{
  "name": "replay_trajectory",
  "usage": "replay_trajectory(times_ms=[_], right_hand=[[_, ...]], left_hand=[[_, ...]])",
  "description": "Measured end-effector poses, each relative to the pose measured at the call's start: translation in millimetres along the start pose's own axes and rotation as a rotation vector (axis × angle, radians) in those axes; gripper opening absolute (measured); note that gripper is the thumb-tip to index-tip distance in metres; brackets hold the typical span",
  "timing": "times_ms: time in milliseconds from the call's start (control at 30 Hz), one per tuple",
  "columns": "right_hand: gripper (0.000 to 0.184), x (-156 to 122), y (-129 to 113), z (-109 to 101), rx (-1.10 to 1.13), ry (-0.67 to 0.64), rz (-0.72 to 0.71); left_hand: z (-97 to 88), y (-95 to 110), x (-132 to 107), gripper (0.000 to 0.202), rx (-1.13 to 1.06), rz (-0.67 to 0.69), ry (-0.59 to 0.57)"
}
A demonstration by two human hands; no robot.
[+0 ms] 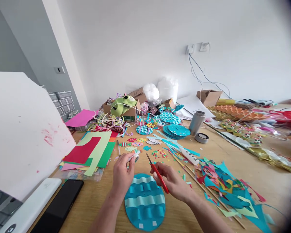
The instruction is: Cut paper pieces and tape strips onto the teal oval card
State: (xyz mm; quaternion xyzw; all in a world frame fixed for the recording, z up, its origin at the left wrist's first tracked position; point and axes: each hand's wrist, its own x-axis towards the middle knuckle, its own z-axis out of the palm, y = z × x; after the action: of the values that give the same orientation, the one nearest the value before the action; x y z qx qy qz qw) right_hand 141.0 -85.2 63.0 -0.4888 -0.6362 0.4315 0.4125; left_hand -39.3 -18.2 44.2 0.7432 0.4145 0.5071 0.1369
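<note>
My left hand (122,170) pinches a small roll of white tape (136,155), a short strip sticking out to the right. My right hand (171,179) is closed round red-handled scissors (162,178), whose narrow blades point up and left, a little apart from the tape. Beneath both hands lies a round blue card (145,212) with wavy strips in light and darker blue. Two small white squares (154,223) sit near its lower edge. Beyond the hands are paper fish (132,149) and a patch of tiny coloured bits (159,154).
Coloured paper sheets (87,150) and a black phone (60,205) are on the left. Paper scraps (230,189), thin sticks (196,177) and a white glue tube (189,156) lie right. Farther back stand a steel flask (197,123) and stacked blue discs (176,131).
</note>
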Motion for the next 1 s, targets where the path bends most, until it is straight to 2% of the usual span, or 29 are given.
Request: replay_trajectory(times_ms=[133, 300, 1000], right_hand=[[0.033, -9.3, 11.4, 5.0, 0.034, -0.017, 0.073], [0.034, -8.4, 13.2, 7.4, 0.045, -0.045, 0.129], [0.037, -5.6, 19.1, 9.5, 0.055, 0.008, 0.131]], left_hand=[[2.2, 7.9, -2.6, 0.017, -0.013, 0.035, -0.025], [6.6, 16.1, -8.1, 0.016, 0.003, 0.079, -0.062], [11.9, 14.6, -12.7, 0.015, -0.009, 0.113, -0.122]])
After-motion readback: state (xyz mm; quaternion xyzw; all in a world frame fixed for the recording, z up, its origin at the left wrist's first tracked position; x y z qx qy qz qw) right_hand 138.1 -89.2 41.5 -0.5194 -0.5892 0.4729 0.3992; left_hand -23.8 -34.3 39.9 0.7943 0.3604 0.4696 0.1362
